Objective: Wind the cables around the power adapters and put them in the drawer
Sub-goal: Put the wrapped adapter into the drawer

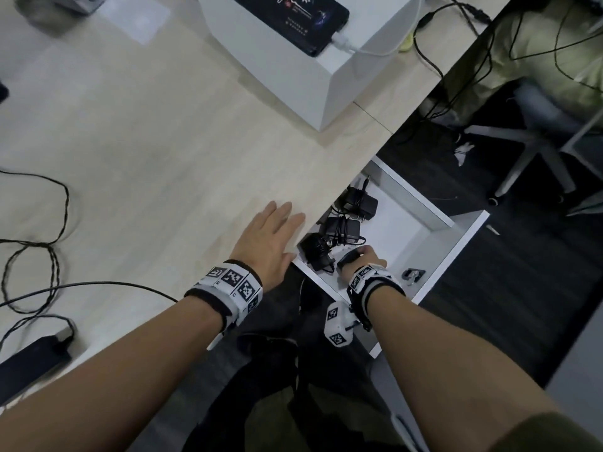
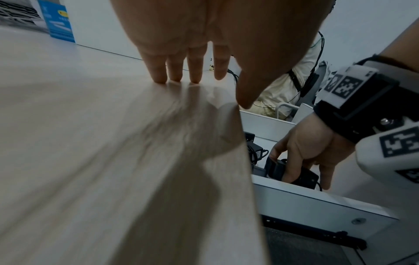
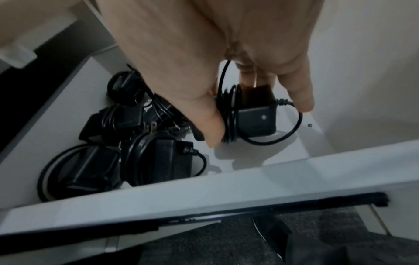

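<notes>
A white drawer stands pulled out below the desk edge, with several black power adapters wound in their cables lying along its left side. My right hand reaches down into the drawer and grips another black adapter with its cable wound round it, thumb on one side and fingers on the other, just above the drawer floor. The wound adapters lie to its left, against the drawer front. My left hand rests flat on the desk top, fingers straight and holding nothing.
A white box carrying a black device with a plugged-in white cable sits at the back of the desk. Loose black cables and a black power brick lie at the desk's left. An office chair base stands on the dark floor to the right.
</notes>
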